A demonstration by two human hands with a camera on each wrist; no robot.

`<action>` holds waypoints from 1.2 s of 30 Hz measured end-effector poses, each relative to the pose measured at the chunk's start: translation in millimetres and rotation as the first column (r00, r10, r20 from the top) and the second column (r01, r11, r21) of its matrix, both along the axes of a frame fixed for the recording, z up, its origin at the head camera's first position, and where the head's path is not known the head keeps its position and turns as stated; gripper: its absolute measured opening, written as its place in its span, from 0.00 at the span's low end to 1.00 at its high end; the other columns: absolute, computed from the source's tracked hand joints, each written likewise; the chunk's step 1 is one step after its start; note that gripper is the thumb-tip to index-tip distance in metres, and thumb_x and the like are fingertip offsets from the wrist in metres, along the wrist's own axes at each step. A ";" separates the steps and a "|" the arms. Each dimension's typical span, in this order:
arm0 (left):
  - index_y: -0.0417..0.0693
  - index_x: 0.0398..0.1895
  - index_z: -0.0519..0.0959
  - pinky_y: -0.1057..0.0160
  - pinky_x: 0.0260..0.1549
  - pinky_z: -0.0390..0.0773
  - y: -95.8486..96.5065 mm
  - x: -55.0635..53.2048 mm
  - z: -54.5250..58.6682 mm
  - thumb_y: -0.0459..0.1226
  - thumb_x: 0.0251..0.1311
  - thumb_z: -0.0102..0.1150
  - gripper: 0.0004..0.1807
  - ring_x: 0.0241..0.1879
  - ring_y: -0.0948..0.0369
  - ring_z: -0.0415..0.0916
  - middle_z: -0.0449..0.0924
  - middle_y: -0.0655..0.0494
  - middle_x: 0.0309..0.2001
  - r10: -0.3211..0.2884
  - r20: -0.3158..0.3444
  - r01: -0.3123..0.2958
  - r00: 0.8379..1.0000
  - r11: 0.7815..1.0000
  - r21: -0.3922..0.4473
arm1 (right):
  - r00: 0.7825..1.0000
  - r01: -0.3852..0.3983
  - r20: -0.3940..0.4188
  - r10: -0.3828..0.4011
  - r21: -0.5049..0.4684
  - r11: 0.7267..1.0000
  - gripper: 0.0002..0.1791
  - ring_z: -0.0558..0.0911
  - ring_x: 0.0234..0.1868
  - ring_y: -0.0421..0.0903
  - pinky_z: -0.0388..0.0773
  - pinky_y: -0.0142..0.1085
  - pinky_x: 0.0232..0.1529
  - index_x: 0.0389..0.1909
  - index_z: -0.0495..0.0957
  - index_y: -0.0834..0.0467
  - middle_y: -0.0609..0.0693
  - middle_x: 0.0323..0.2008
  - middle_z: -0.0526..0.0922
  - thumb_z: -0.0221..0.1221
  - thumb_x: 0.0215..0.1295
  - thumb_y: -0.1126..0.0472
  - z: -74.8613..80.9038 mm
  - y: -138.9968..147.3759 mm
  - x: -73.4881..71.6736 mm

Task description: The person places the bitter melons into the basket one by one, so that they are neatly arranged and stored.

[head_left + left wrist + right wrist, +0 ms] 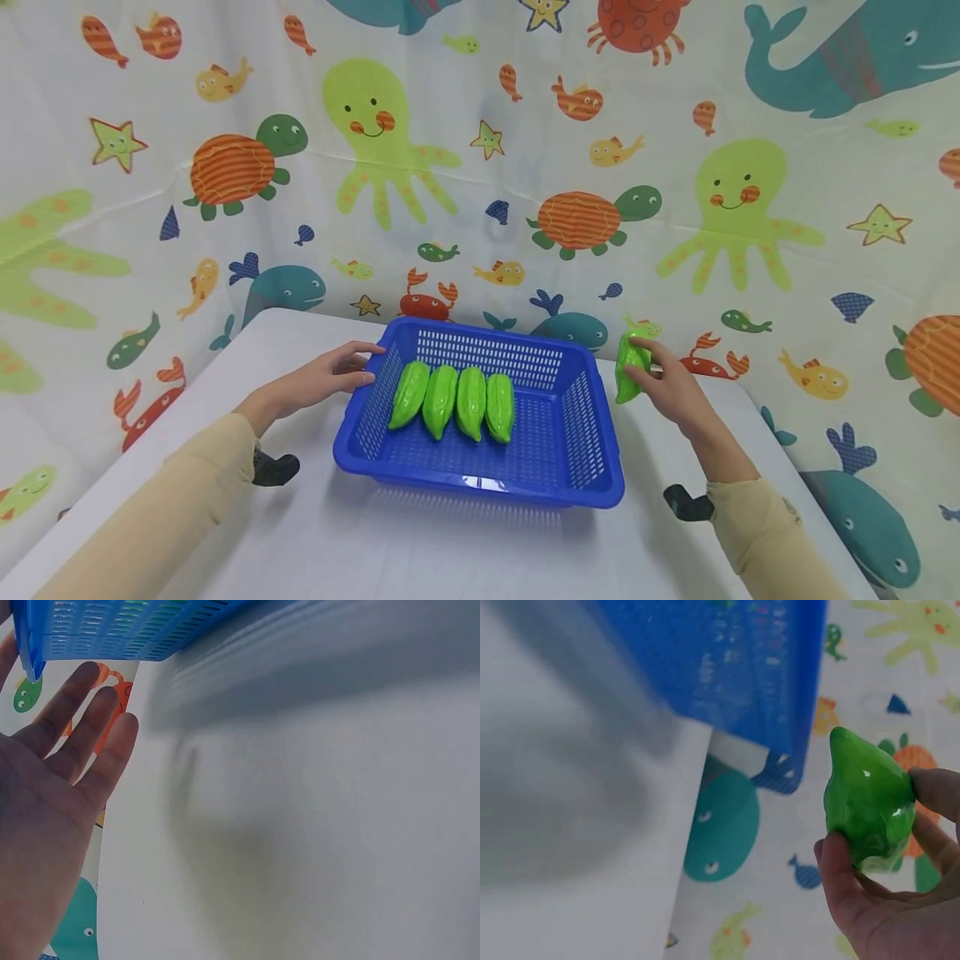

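Note:
A glossy green ridged fruit (870, 799) with a pointed tip is pinched between the thumb and fingers of my right hand (678, 387). In the head view that hand is just outside the basket's right side, at about rim height. Several similar green fruits (471, 402) lie side by side in the left half of the blue plastic basket (480, 482). My left hand (318, 379) touches the basket's left rim with thumb and index finger. The left wrist view shows its other fingers (79, 739) extended beside the basket.
The basket stands on a white table (465, 550), its right half bare of fruits. Behind the table hangs a white curtain (465, 83) printed with sea animals. A black wrist mount (276, 468) sticks out from the left sleeve, another (687, 503) from the right.

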State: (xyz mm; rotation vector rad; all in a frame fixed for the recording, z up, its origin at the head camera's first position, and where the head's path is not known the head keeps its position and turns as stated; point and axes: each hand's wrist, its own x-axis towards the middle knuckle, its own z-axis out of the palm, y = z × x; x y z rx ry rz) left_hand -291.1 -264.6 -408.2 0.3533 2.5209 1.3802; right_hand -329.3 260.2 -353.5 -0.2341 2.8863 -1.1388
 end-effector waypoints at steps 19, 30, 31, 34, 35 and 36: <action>0.57 0.74 0.57 0.38 0.60 0.69 -0.3 -0.4 -1.3 0.52 0.67 0.54 0.35 0.68 0.39 0.60 0.61 0.36 0.69 -0.007 0.007 0.007 1.000 1.000 0.014 | 0.981 -0.187 0.024 0.192 -0.133 0.973 0.32 0.68 0.65 0.68 0.75 0.55 0.57 0.73 0.57 0.53 0.69 0.67 0.62 0.55 0.72 0.52 35.8 -72.4 13.0; 0.57 0.73 0.57 0.39 0.60 0.69 0.4 -1.0 -3.7 0.52 0.67 0.55 0.34 0.68 0.39 0.60 0.61 0.36 0.69 -0.005 0.008 0.005 1.000 1.000 0.023 | 0.965 -0.249 0.088 0.245 0.036 0.968 0.28 0.76 0.58 0.60 0.80 0.49 0.51 0.68 0.65 0.51 0.64 0.61 0.73 0.57 0.70 0.49 25.7 -104.7 -0.8; 0.57 0.73 0.57 0.39 0.60 0.69 0.3 -0.8 -3.5 0.52 0.67 0.54 0.34 0.68 0.39 0.60 0.61 0.36 0.69 -0.005 0.008 0.005 1.000 1.000 0.022 | 0.964 -0.253 0.091 0.248 0.045 0.966 0.28 0.78 0.56 0.59 0.80 0.48 0.50 0.68 0.66 0.50 0.64 0.60 0.74 0.57 0.70 0.49 25.1 -107.4 -2.3; 0.57 0.73 0.57 0.40 0.60 0.69 -0.1 -0.5 -2.8 0.52 0.67 0.54 0.34 0.68 0.39 0.60 0.61 0.36 0.69 -0.007 0.005 0.006 1.000 1.000 0.017 | 0.957 -0.271 0.118 0.263 0.051 0.961 0.27 0.80 0.52 0.56 0.81 0.45 0.48 0.67 0.67 0.52 0.64 0.58 0.75 0.58 0.69 0.50 23.1 -114.0 -7.2; 0.57 0.73 0.57 0.40 0.60 0.69 -0.1 -0.4 -2.5 0.53 0.67 0.54 0.34 0.68 0.39 0.60 0.61 0.36 0.69 -0.005 0.006 0.005 1.000 1.000 0.015 | 0.954 -0.276 0.135 0.268 0.050 0.960 0.27 0.80 0.51 0.55 0.82 0.45 0.47 0.66 0.68 0.52 0.63 0.57 0.75 0.58 0.69 0.51 21.8 -116.0 -9.1; 0.57 0.73 0.57 0.40 0.60 0.69 0.0 -0.1 -2.0 0.52 0.67 0.54 0.34 0.68 0.39 0.60 0.61 0.36 0.69 -0.005 0.004 0.005 1.000 1.000 0.015 | 0.948 -0.292 0.151 0.281 0.055 0.955 0.27 0.80 0.50 0.54 0.82 0.44 0.47 0.66 0.68 0.53 0.63 0.57 0.75 0.59 0.69 0.52 20.4 -117.9 -10.9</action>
